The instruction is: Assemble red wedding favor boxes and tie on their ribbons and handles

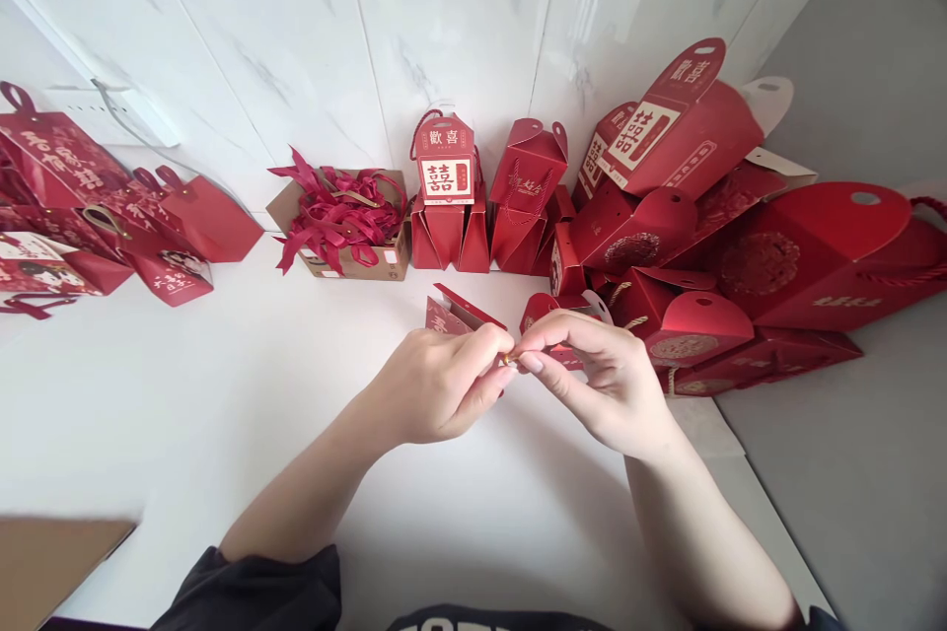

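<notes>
My left hand (444, 383) and my right hand (611, 380) meet fingertip to fingertip above the middle of the white table. Between the pinched fingers of both is a small gold-coloured piece (507, 358), too small to tell its kind. Just behind my left hand a red gift box (463, 311) with pale printing shows its upper part; that hand covers the rest, and I cannot tell if it touches it. Another small red box (540, 308) lies partly hidden behind my right hand.
A cardboard box (370, 261) of dark red ribbons (336, 212) stands by the tiled wall. Right of it are red boxes with printed characters (446, 163), then a large pile of red gift boxes (740, 266). More red boxes (174, 227) lie left. Brown cardboard (55, 562) sits front left.
</notes>
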### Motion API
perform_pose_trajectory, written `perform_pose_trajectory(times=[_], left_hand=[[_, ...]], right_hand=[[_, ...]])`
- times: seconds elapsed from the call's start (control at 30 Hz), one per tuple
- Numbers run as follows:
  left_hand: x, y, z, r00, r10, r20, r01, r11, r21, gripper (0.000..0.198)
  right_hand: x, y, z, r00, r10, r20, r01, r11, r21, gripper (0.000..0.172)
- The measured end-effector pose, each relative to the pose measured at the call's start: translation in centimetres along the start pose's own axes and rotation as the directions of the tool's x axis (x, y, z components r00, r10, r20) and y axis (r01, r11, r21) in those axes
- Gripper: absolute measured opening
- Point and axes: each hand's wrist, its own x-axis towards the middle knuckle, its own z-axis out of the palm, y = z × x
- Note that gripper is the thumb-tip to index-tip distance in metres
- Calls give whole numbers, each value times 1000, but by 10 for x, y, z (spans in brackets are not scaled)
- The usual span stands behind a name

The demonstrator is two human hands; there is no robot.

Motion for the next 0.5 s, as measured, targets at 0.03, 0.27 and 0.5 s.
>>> perform_pose_trajectory(times=[0.03,0.27,0.5], left_hand=[[0,0,-1,1000,-1,3,1,1000,10,4],[0,-2,0,998,64,-9,-62,993,103,10],[-1,1,-2,998,-37,43,41,996,-77,6]], right_hand=[[0,0,0,1000,-5,4,5,1000,-8,5],[0,1,0,998,-68,7,68,995,-72,4],[-1,3,5,985,-173,-11,169,969,-179,7]])
